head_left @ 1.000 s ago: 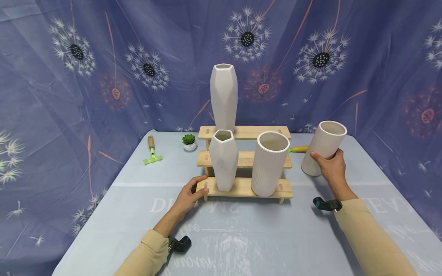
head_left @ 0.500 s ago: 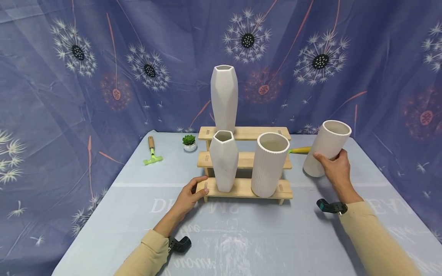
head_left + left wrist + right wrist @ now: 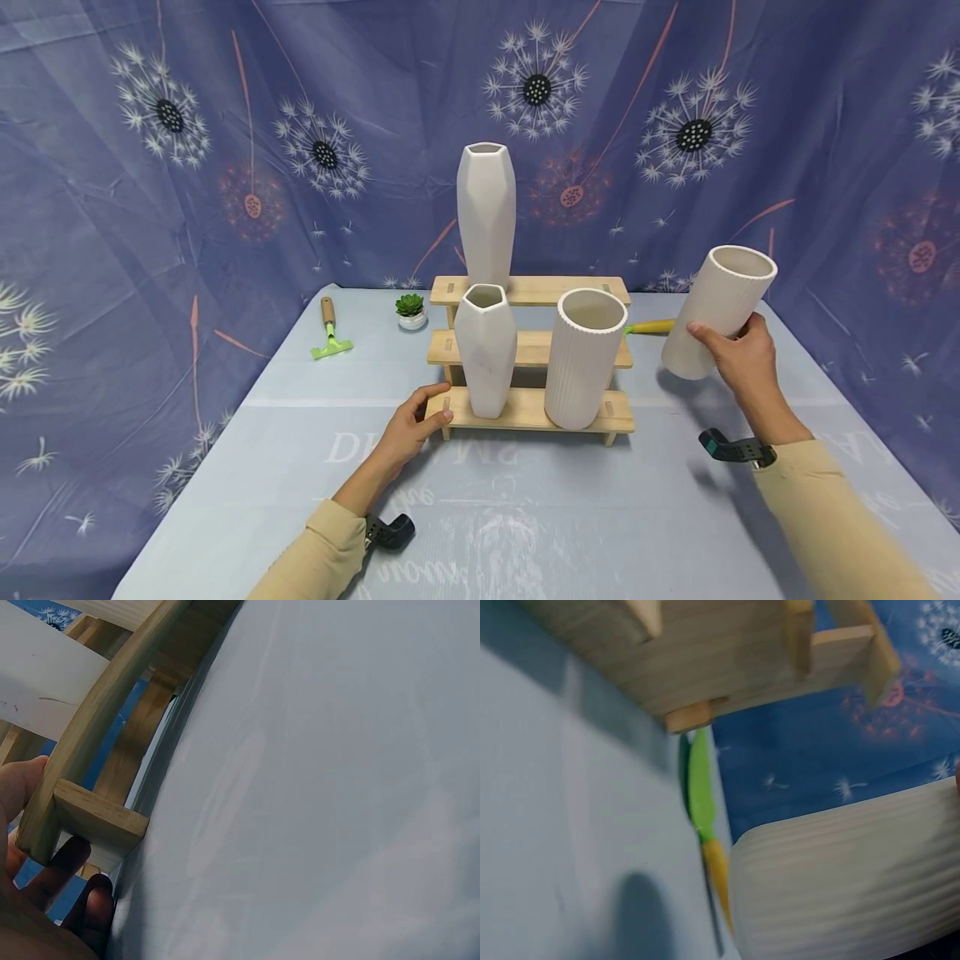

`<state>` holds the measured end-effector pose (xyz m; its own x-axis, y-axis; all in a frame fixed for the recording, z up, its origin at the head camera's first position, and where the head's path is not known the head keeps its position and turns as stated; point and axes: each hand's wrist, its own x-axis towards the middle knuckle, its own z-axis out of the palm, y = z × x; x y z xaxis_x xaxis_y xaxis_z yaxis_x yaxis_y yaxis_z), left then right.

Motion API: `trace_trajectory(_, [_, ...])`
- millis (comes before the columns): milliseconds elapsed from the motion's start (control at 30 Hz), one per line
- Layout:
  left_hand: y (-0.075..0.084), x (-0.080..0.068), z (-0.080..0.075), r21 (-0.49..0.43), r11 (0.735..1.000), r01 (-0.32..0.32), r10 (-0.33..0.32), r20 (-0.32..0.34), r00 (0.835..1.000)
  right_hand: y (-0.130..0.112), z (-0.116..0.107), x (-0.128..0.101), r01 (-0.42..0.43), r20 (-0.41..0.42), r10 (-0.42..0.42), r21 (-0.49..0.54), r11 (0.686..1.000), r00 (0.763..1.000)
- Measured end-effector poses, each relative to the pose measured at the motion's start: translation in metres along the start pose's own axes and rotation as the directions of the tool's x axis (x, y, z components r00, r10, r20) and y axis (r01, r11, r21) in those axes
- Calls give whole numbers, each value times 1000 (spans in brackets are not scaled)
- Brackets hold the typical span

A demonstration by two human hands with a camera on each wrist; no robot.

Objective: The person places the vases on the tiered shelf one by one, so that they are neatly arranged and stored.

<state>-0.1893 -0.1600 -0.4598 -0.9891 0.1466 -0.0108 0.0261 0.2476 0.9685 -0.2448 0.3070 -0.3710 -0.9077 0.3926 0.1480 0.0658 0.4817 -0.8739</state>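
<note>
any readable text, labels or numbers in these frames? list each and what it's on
"DE…" then mirrored letters, roughly "SMA": faint white print on the table cover, partly hidden behind the wooden stand; not fully readable.
Smaller faint print nearer the camera: too blurred to read.
Vases: no text visible.

Staged tabletop set, not a lived-in room. Dandelion-print blue cloth backdrop (image 3: pixel 225 125) hung on all sides; pale covered table (image 3: pixel 525 517); wooden stepped display shelf (image 3: pixel 532 350) with white vases.

left hand (image 3: pixel 408 425) resting low, fingers relaxed, right hand (image 3: pixel 738 358) raised, fingers curled
</note>
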Motion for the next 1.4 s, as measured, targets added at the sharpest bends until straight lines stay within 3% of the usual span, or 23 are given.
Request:
trace_trajectory(400, [-1,0,0,-1,1000,4,-4,2,1000,-36,-17,-5,75,23,-76,65,995,997])
trace_trajectory(833, [-1,-1,-1,-5,1000,8,-7,18,1000,-73,-25,-9,122,64,-127,69,990,990])
trace_trajectory(1400, [-2,0,-1,-13,1000,1,-1,9,1000,-111,-15,-10,173,146,-189,120,978,971])
